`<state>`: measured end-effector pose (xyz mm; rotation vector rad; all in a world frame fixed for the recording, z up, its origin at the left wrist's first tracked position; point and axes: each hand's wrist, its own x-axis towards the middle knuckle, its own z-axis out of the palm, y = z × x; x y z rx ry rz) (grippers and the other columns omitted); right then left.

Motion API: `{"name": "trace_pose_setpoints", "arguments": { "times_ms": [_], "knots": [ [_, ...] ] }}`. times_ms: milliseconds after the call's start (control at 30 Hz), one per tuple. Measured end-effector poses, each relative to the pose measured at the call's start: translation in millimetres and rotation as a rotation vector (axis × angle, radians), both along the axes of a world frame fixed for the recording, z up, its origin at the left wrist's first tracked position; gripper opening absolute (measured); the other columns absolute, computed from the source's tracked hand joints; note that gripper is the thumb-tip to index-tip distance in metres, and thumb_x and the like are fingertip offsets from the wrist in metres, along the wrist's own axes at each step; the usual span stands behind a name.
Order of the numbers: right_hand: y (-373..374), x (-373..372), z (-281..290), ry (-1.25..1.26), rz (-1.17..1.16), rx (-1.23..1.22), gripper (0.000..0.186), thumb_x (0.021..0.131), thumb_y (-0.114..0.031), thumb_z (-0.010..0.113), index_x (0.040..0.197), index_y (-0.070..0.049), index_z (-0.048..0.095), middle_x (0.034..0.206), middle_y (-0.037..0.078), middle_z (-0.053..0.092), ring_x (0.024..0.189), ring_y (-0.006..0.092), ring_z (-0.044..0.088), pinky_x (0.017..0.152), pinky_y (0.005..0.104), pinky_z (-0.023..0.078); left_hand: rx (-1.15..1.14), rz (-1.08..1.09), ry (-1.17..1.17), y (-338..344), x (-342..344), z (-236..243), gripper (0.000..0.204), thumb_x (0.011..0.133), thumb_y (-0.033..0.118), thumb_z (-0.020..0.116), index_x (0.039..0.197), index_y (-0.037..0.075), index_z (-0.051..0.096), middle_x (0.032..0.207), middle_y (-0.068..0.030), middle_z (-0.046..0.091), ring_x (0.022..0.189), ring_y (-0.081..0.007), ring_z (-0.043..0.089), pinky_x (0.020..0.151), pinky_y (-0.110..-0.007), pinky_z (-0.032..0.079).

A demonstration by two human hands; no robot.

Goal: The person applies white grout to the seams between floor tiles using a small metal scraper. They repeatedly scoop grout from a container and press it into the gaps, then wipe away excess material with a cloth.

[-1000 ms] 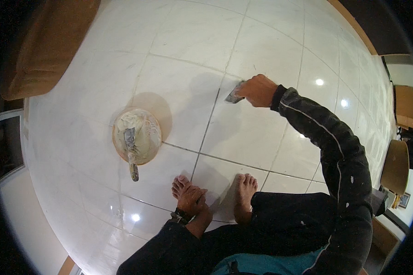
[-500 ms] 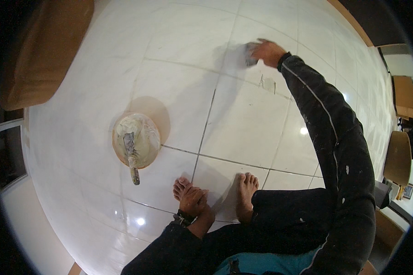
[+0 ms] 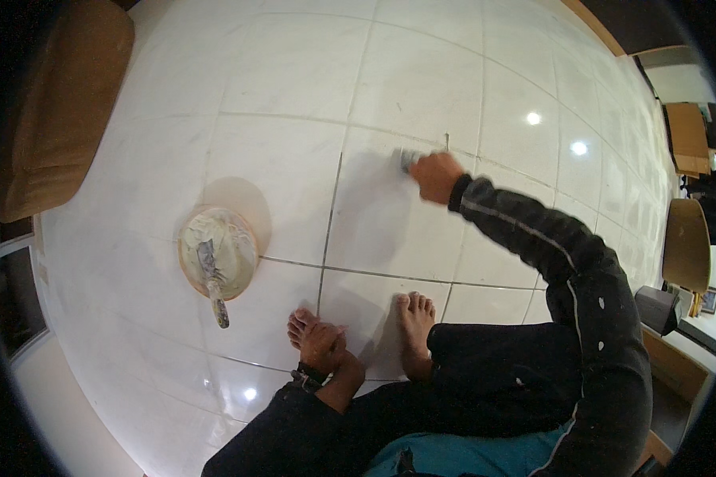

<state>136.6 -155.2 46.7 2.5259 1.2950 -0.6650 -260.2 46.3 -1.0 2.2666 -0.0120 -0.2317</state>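
My right hand (image 3: 437, 176) is closed round a small flat grey tool (image 3: 408, 160), its edge against the white tiled floor (image 3: 398, 230). The fingers cover most of the tool, so its exact kind is hidden. Low in the view, my left hand (image 3: 322, 346) lies over my left foot (image 3: 299, 324), fingers curled round it. To the left stands a round tub (image 3: 184, 266) of creamy white paste (image 3: 232, 234). A putty knife (image 3: 208, 262) lies on the paste, its stained handle sticking out over the near rim.
Dark open joints run between the tiles near my right foot (image 3: 416, 326); joints farther off look pale and filled. A brown padded piece of furniture (image 3: 68, 103) stands at the far left. Cardboard (image 3: 686, 131), a brown panel (image 3: 686, 245) and a grey box (image 3: 658, 308) line the right side.
My right hand has drawn the grey tool nearer and a little to the left across the tiles. My left hand stays on the foot. The whole view has shifted slightly.
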Motion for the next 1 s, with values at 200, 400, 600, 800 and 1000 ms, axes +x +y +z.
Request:
{"name": "trace_pose_setpoints", "arguments": {
  "times_ms": [200, 400, 600, 800, 1000],
  "knots": [
    [-3.3, -52.8, 31.4, 0.176, 0.013, -0.009, 0.018, 0.071, -0.009, 0.064, 0.088, -0.005, 0.068, 0.079, 0.016, 0.068, 0.075, 0.0319, 0.069, 0.065, 0.0427, 0.055, 0.01, 0.013, 0.025, 0.6, 1.4, -2.6, 0.02, 0.075, 0.008, 0.063, 0.094, 0.006, 0.069, 0.082, -0.0125, 0.064, 0.085, -0.0336, 0.06, 0.089, -0.047, 0.044],
    [-58.7, 26.7, 7.9, -0.044, 0.387, 0.376, 0.033, 0.076, -0.001, 0.062, 0.106, -0.016, 0.064, 0.128, 0.001, 0.06, 0.129, 0.0217, 0.048, 0.105, 0.0446, 0.042, -0.04, 0.073, -0.059, -1.9, -1.8, -5.0, 0.021, 0.074, 0.009, 0.063, 0.094, 0.006, 0.07, 0.083, -0.0125, 0.065, 0.085, -0.033, 0.061, 0.089, -0.047, 0.043],
    [-63.7, 93.4, 12.8, -0.174, 0.349, 0.381, 0.036, 0.079, 0.001, 0.055, 0.106, -0.02, 0.065, 0.131, -0.002, 0.058, 0.126, 0.018, 0.049, 0.107, 0.0474, 0.039, -0.023, 0.049, -0.042, 1.1, -5.4, -2.7, 0.02, 0.074, 0.008, 0.064, 0.093, 0.007, 0.07, 0.084, -0.011, 0.066, 0.087, -0.0302, 0.062, 0.092, -0.046, 0.043],
    [-15.8, 134.5, 1.6, -0.202, -0.013, 0.387, 0.031, 0.082, -0.005, 0.052, 0.109, -0.014, 0.065, 0.102, 0.009, 0.069, 0.093, 0.03, 0.066, 0.081, 0.0456, 0.053, -0.023, 0.028, -0.038, -2.8, 3.1, -0.2, 0.019, 0.073, 0.007, 0.064, 0.091, 0.008, 0.07, 0.085, -0.0095, 0.068, 0.09, -0.0275, 0.064, 0.095, -0.044, 0.042],
    [56.0, 139.6, -9.7, -0.27, -0.118, 0.305, 0.02, 0.078, -0.007, 0.058, 0.097, -0.008, 0.063, 0.087, 0.013, 0.069, 0.087, 0.0336, 0.068, 0.074, 0.0447, 0.055, -0.013, 0.043, -0.041, -1.1, 2.1, 1.7, 0.02, 0.073, 0.007, 0.064, 0.092, 0.008, 0.07, 0.086, -0.0098, 0.068, 0.09, -0.0284, 0.063, 0.094, -0.045, 0.042]
  ]
}}
